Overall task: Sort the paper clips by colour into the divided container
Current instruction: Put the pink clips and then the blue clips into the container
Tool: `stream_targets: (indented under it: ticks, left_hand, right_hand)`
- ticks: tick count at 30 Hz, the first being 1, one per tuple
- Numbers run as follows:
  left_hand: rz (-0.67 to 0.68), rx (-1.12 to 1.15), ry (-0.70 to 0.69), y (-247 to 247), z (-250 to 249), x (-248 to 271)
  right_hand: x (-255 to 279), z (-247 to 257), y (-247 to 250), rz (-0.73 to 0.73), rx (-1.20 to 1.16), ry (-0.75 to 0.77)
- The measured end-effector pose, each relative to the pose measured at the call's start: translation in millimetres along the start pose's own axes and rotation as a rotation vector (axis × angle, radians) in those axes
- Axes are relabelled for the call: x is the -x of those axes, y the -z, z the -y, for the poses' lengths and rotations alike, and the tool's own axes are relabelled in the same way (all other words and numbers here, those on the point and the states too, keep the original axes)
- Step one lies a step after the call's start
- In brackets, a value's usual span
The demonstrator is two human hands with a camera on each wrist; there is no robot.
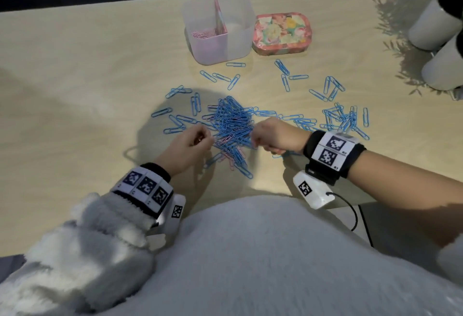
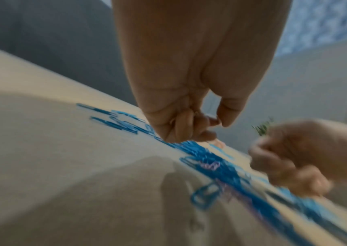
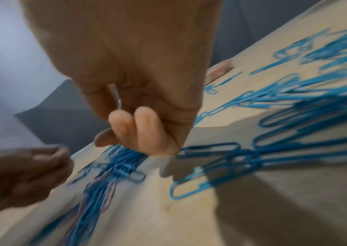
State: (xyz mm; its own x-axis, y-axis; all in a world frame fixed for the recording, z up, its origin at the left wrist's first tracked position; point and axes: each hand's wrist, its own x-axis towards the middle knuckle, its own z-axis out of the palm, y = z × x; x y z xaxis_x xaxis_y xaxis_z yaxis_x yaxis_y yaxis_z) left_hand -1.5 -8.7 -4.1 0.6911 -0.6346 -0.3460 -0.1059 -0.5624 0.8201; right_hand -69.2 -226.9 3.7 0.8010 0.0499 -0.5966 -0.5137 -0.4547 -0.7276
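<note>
Two hands at a table [image 1: 75, 70]: left hand [image 1: 186, 145] and right hand [image 1: 273, 137], both with fingers curled, flanking one dense heap of blue clips [image 1: 231, 125] threaded with a few pink clips [image 1: 226, 140]. Grasp on any clip impossible to tell, wrist views blurred. Beyond the hands, one divided container [image 1: 216, 29], pink clips in its left compartment; beside it, one floral tin [image 1: 281, 33]. Head view only: two white pots [image 1: 433, 27] far right.

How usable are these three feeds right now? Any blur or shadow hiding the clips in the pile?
Head view: sharp; dim, with the person's shadow across the main pile of paper clips, yet blue and pink still separate. Left wrist view: heavy motion blur, clips smear into blue streaks below the left hand. Right wrist view: also blurred, nearer clips readable beside the right hand, a hard shadow on the table.
</note>
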Motion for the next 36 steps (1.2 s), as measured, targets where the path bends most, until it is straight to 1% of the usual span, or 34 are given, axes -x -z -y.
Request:
stream_targets:
  ticks: [2,3,5,7,8,9,11,13,14,16,18,20,21,23,24,26,28,31,33,34,36]
  left_hand:
    - [0.011,0.179,0.07,5,1,-2]
    - [0.024,0.249,0.11,6,1,-3]
    - [0.04,0.319,0.198,8,2,-6]
    - [0.045,0.31,0.259,9,2,-9]
    - [0.049,0.284,0.265,8,2,-10]
    - [0.055,0.241,0.251,7,2,-10]
    - [0.068,0.113,0.18,5,3,-11]
    - [0.083,0.018,0.118,5,4,-13]
    - [0.072,-0.001,0.106,6,4,-16]
    - [-0.012,-0.015,0.086,12,-2,-29]
    - [-0.124,0.009,0.08,24,-19,-51]
    - [-0.188,0.022,0.062,41,-43,-79]
    - [-0.193,0.021,0.044,50,-55,-94]
    - [-0.201,0.019,0.014,65,-78,-121]
    - [-0.219,0.001,0.005,70,-88,-133]
    - [-0.291,-0.04,0.005,79,-102,-155]
    - [-0.336,-0.028,0.034,84,-104,-178]
    - [-0.327,-0.058,0.119,90,-95,-201]
    - [-0.334,-0.105,0.153,93,-92,-203]
    - [-0.332,-0.14,0.14,94,-94,-201]
    - [-0.335,-0.17,0.066,96,-93,-194]
  right_hand:
    - [-6,-3,-11,-0.008,0.345,0.089]
    - [-9,-5,-15,-0.041,0.445,0.112]
    - [-12,-7,-20,-0.13,0.493,0.129]
    - [-14,-5,-23,-0.181,0.519,0.117]
    - [-15,-3,-24,-0.193,0.543,0.115]
    - [-16,-1,-23,-0.203,0.569,0.113]
    - [-17,1,-17,-0.242,0.62,0.098]
    - [-15,-1,-6,-0.279,0.643,0.055]
    - [-14,-3,0,-0.274,0.642,0.027]
    - [-10,-8,9,-0.222,0.649,-0.022]
    - [-9,-15,13,-0.141,0.657,-0.036]
    - [-7,-13,21,-0.104,0.601,-0.02]
    - [-6,-8,28,-0.106,0.506,0.002]
    - [-6,7,46,-0.134,0.253,0.069]
    - [-7,15,57,-0.148,0.163,0.081]
    - [-11,30,77,-0.2,0.093,0.072]
    - [-22,42,92,-0.252,0.058,0.071]
    - [-44,59,106,-0.339,0.003,0.108]
    - [-59,76,109,-0.352,-0.051,0.142]
    - [-67,86,108,-0.348,-0.074,0.149]
    - [-83,109,106,-0.328,-0.149,0.156]
